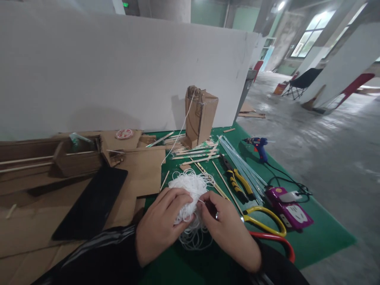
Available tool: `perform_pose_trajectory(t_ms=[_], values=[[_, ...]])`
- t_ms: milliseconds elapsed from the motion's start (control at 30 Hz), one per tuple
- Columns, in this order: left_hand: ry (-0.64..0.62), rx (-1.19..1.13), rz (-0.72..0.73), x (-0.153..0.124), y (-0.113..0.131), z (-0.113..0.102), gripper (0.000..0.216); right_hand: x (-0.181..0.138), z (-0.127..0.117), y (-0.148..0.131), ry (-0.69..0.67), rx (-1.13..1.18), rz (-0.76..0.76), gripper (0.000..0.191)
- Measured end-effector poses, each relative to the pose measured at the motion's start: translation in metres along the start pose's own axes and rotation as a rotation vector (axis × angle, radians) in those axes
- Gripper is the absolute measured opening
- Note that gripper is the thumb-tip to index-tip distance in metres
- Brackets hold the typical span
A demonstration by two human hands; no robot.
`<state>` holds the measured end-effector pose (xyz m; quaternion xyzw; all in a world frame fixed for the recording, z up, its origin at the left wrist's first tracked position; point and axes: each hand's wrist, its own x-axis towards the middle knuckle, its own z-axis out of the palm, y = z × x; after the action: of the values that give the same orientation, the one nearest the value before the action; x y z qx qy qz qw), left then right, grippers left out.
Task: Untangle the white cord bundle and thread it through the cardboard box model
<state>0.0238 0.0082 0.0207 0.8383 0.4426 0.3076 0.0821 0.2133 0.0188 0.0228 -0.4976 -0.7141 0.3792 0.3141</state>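
A tangled bundle of white string (190, 184) is between my two hands at the table's front. My left hand (163, 221) is wrapped around its left side. With thumb and forefinger, my right hand (227, 225) pinches a single strand at the bundle's right edge. Loose loops hang below the fingers. Behind the bundle stands an upright cardboard box (204, 118), and a white string runs from its top down toward the table left of the bundle. Partly hidden by my right hand are scissors, with a yellow handle (267, 219) and a red handle (279, 239).
Thin wooden sticks (196, 154) lie around the box. To the right are yellow-black pliers (237, 182), clear glue sticks (242, 166), a blue glue gun (259, 148) and a purple power strip (287, 209). Cardboard pieces (145, 170) and a black panel (92, 204) cover the left.
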Motion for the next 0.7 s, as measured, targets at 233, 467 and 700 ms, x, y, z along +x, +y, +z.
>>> perform_pose_trajectory(t_ms=[233, 467, 700], values=[[-0.025, -0.03, -0.008, -0.0003, -0.0005, 0.0008, 0.022, 0.002, 0.0041, 0.0023, -0.001, -0.011, 0.046, 0.005], [-0.055, -0.05, -0.045, 0.0021, 0.0033, -0.0045, 0.026, 0.0033, 0.0003, 0.001, -0.072, 0.226, 0.116, 0.005], [-0.029, -0.06, -0.096, 0.0033, 0.0064, -0.0056, 0.01, 0.0054, -0.0019, 0.0041, -0.105, 0.415, 0.167, 0.012]])
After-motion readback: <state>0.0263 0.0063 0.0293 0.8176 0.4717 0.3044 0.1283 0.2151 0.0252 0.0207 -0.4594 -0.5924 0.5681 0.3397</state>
